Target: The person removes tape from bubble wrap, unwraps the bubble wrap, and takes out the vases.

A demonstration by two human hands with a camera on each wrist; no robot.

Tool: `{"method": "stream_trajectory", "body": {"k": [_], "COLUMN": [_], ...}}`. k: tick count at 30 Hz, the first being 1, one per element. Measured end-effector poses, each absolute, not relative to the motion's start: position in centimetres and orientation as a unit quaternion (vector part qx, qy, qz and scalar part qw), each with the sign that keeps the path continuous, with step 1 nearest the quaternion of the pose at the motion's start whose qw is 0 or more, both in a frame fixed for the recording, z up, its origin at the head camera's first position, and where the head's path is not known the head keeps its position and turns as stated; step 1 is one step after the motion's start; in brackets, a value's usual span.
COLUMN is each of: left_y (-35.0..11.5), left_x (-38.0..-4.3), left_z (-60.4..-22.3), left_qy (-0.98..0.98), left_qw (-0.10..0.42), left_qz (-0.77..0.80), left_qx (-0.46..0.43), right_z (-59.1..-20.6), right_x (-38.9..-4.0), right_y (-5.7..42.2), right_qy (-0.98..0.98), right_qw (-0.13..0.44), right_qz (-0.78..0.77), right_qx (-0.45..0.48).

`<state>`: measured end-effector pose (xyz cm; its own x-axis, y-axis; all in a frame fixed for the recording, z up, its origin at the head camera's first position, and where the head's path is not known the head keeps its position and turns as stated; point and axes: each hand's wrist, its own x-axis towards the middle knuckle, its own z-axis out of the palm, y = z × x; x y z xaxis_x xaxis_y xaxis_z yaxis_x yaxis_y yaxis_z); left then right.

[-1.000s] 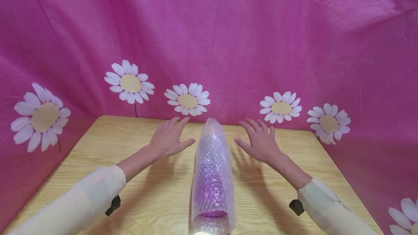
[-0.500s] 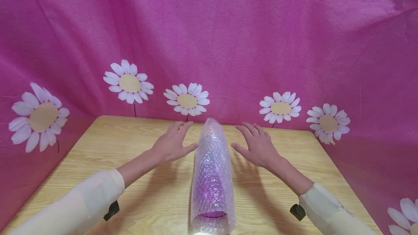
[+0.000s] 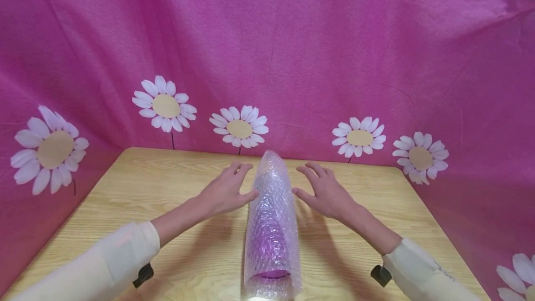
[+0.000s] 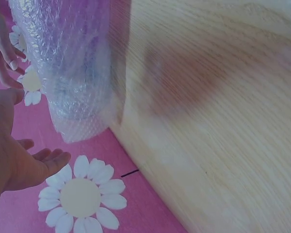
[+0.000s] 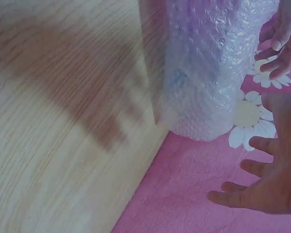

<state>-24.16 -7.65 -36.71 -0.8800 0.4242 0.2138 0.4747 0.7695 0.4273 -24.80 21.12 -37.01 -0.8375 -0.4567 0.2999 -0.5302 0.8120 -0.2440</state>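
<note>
A long bundle of clear bubble wrap (image 3: 271,226) lies lengthwise on the table, its narrow end pointing away. Something purple shows through the layers; its kind is hidden by the wrap. My left hand (image 3: 225,192) hovers at the bundle's left side, fingers relaxed and thumb tip right at the wrap's edge. Opposite it, my right hand (image 3: 328,194) hangs in the air with fingers spread loosely and a small gap to the bundle. In the right wrist view, the bubble wrap (image 5: 203,73) stands beside the right palm (image 5: 276,170). Both hands hold nothing.
The wooden table (image 3: 167,185) reaches back to a pink cloth (image 3: 292,59) printed with daisies (image 3: 239,129), which encloses it at the back and sides. Small black devices (image 3: 381,275) sit under both cream sleeves (image 3: 96,264).
Both hands have come inward and slightly nearer to me, narrowing the gaps to the bubble-wrapped bundle. Their fingers bend a little more. The bundle has stayed in place.
</note>
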Motion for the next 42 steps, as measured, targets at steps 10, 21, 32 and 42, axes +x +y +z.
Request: {"method": "stream_trajectory", "body": {"k": [10,21,32,42], "left_y": [-7.1,-6.2,-5.5,-5.3], "left_x": [-23.4,-22.8,-22.4,-22.3], "left_z": [-36.8,-36.8,-36.9,-37.5], "left_qy": [-0.934,-0.920,-0.910,-0.903], "left_qw": [0.042,-0.004,-0.012,-0.013], "left_qz": [-0.251,-0.298,-0.315,-0.318], "left_qx": [-0.251,-0.255,-0.270,-0.288], "right_z": [-37.3,-37.4,-37.7,-37.8], "right_x": [-24.3,-23.7,-23.4,-22.7], "right_y": [20.9,20.6,20.2,19.7], "right_qy": [-0.937,-0.932,-0.923,-0.920], "right_qw": [0.116,0.112,0.114,0.099], "right_qz": [0.173,0.185,0.195,0.208], "right_qx": [0.281,0.290,0.312,0.317]}}
